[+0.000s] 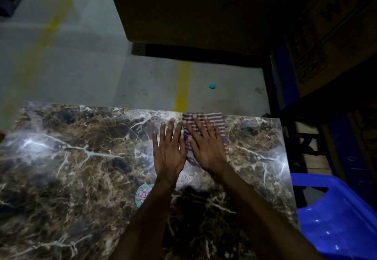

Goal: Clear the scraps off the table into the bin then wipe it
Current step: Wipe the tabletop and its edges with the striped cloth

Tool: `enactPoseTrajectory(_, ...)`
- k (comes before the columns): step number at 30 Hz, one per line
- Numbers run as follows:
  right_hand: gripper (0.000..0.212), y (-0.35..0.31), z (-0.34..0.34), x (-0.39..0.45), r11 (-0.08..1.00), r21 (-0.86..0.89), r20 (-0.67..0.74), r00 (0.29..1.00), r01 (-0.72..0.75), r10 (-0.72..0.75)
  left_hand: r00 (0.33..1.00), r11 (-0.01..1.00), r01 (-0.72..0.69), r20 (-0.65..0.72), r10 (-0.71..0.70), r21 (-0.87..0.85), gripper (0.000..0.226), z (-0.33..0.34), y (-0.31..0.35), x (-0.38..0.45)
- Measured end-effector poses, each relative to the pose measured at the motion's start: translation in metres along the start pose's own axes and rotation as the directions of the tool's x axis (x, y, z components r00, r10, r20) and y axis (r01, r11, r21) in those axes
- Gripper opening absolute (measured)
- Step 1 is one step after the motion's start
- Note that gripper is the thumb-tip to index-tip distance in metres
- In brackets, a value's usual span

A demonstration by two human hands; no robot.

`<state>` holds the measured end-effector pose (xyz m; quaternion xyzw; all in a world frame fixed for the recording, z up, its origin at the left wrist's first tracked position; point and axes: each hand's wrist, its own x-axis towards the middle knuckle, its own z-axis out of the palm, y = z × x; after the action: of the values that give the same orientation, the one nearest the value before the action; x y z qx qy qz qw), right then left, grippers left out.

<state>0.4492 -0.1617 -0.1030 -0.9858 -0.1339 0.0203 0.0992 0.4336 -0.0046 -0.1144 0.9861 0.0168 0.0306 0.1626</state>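
Presently, as seen from beside the counter:
Counter: (81, 157) brown marble-patterned top with pale veins, glossy, lit unevenly.
Cloth: (216, 121) striped, purple and pale, lying flat at the far edge of the counter, right of centre.
Right hand: (206, 147) palm down, fingers straight and spread, pressing flat on the cloth; nothing gripped.
Left hand: (169, 149) palm down on the bare counter just beside the cloth's left edge, fingers straight and slightly spread; holds nothing. The two hands lie side by side, close together.
Sticker: (142, 195) round, pale with pink lettering, on the counter nearer than the hands, partly hidden by the left forearm.
Blue plastic item: (336, 219) glossy, with a cut-out opening, at the near right, off the counter's right edge.
Floor: (91, 66) grey concrete with a yellow painted line (182, 88) and a small teal disc (212, 85) beyond the counter.
Cardboard boxes: (326, 25) stacked at the far right, in dim light.
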Motion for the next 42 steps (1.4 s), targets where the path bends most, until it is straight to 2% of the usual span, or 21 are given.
enactPoseTrajectory(2,0.055,0.018,-0.005,-0.014,0.997,-0.006,0.046,0.996,0.08,-0.079,0.999,0.999,0.033,0.009,-0.033,-0.038,0.054,-0.003,0.001,0.001)
enactPoseTrajectory(3,0.054,0.027,-0.008,-0.019,0.998,-0.002,0.052,0.996,0.067,-0.067,0.999,0.998,0.043,0.01,-0.042,-0.045,0.054,-0.003,0.001,0.0)
enactPoseTrajectory(7,0.054,0.05,-0.016,-0.008,0.991,0.021,0.028,0.991,-0.131,0.13,0.999,0.999,0.028,0.032,-0.026,-0.038,0.057,-0.004,0.002,-0.001)
enactPoseTrajectory(12,0.055,0.026,-0.012,0.021,0.966,0.041,-0.006,0.967,-0.253,0.254,1.0,1.0,-0.008,0.013,0.008,-0.004,0.054,-0.003,0.005,0.0)
enactPoseTrajectory(14,0.055,0.014,-0.009,0.019,0.974,0.045,-0.004,0.975,-0.22,0.22,1.0,1.0,-0.015,0.005,0.015,0.001,0.053,-0.004,0.005,0.0)
enactPoseTrajectory(16,0.055,0.01,-0.006,0.003,0.996,0.026,0.015,0.996,-0.09,0.09,1.0,1.0,-0.031,-0.003,0.031,0.001,0.054,-0.005,0.005,-0.001)
enactPoseTrajectory(18,0.055,0.025,-0.01,-0.018,1.0,0.016,0.048,0.999,0.009,-0.01,1.0,0.999,-0.023,-0.003,0.023,-0.022,0.053,-0.006,0.006,-0.001)
enactPoseTrajectory(19,0.055,0.037,-0.013,-0.026,1.0,0.023,0.063,0.998,0.012,-0.014,1.0,0.999,-0.013,0.001,0.013,-0.031,0.053,-0.007,0.006,-0.002)
enactPoseTrajectory(24,0.057,0.077,-0.027,-0.016,0.965,0.043,0.057,0.965,-0.26,0.258,1.0,1.0,-0.009,0.011,0.009,-0.027,0.054,-0.007,0.008,0.0)
enactPoseTrajectory(27,0.056,0.06,-0.022,0.009,0.948,0.043,0.005,0.949,-0.315,0.315,1.0,1.0,0.009,-0.01,-0.009,-0.004,0.054,-0.005,0.008,0.001)
enactPoseTrajectory(31,0.055,0.035,-0.015,0.004,0.983,0.049,0.027,0.984,-0.177,0.176,1.0,1.0,0.001,-0.015,-0.001,-0.005,0.054,-0.006,0.009,-0.001)
enactPoseTrajectory(33,0.055,0.037,-0.018,-0.014,0.997,0.034,0.053,0.996,-0.071,0.069,1.0,1.0,0.0,-0.007,0.0,-0.014,0.054,-0.008,0.009,-0.001)
enactPoseTrajectory(35,0.055,0.052,-0.02,-0.031,0.999,0.024,0.081,0.996,-0.029,0.027,1.0,1.0,0.003,0.014,-0.003,-0.027,0.056,-0.01,0.009,-0.001)
enactPoseTrajectory(39,0.055,0.092,-0.029,-0.028,0.98,0.027,0.049,0.979,-0.197,0.196,0.999,0.998,-0.023,0.048,0.025,-0.05,0.06,-0.013,0.009,-0.003)
enactPoseTrajectory(42,0.056,0.092,-0.027,-0.003,0.956,0.034,0.004,0.956,-0.292,0.292,0.994,0.996,-0.07,0.077,0.074,-0.059,0.062,-0.013,0.008,-0.003)
